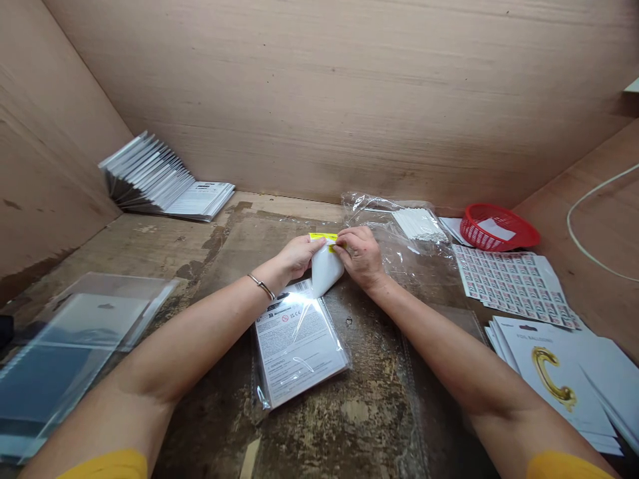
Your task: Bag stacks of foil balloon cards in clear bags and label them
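A sheet with a white curled back and a yellow top edge (327,269) is held up over the middle of the table. My left hand (299,255) pinches its left side between thumb and fingers. At its right edge, my right hand (360,256) has its fingertips closed on a small yellow piece. Just below lies a clear-wrapped packet (304,346) with printed text on its upper face; the curled sheet hangs over its top edge.
Stacked wrapped packets (150,176) lean at the back left. Clear bags (94,332) lie at left. Behind my right hand is a bag of white sticks (419,224). A red basket (524,233), sticker sheets (514,283) and balloon cards (549,379) are at right.
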Available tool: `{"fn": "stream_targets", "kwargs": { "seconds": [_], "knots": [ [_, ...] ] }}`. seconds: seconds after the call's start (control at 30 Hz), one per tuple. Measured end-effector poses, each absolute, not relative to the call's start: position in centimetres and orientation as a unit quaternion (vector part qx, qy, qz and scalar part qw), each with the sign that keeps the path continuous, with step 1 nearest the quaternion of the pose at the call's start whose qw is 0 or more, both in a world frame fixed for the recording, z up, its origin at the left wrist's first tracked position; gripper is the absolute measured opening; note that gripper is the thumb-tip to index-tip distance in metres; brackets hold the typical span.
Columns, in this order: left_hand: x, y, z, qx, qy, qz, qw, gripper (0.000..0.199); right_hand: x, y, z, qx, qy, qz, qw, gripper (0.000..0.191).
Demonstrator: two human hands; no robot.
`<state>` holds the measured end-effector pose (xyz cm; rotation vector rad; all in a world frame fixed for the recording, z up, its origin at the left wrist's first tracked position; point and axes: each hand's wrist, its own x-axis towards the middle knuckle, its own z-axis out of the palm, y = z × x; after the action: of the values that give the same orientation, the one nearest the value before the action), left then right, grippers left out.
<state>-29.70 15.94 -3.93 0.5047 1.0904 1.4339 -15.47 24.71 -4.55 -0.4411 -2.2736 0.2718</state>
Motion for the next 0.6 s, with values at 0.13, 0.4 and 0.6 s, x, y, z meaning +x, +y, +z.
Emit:
{"fn": "stream_targets", "kwargs": {
  "seconds": [0.13, 0.4, 0.6],
  "knots": [
    [-29.8, 16.0, -3.9, 0.216, 0.482, 0.615, 0.586, 0.009, -15.0, 25.3, -4.6, -0.208, -0.894, 0.085, 0.388, 0.020],
    [-29.3, 16.9, -3.5, 0.217, 0.528, 0.609, 0.550, 0.010, -13.8, 23.6, -2.8, -0.145, -0.927, -0.004, 0.345, 0.022],
    [-29.9, 10.0, -0.4, 0.359, 0.668, 0.578, 0.301, 0.023, -9.2, 19.7, 3.3, -0.207, -0.876, -0.001, 0.435, 0.009]
  ]
}}
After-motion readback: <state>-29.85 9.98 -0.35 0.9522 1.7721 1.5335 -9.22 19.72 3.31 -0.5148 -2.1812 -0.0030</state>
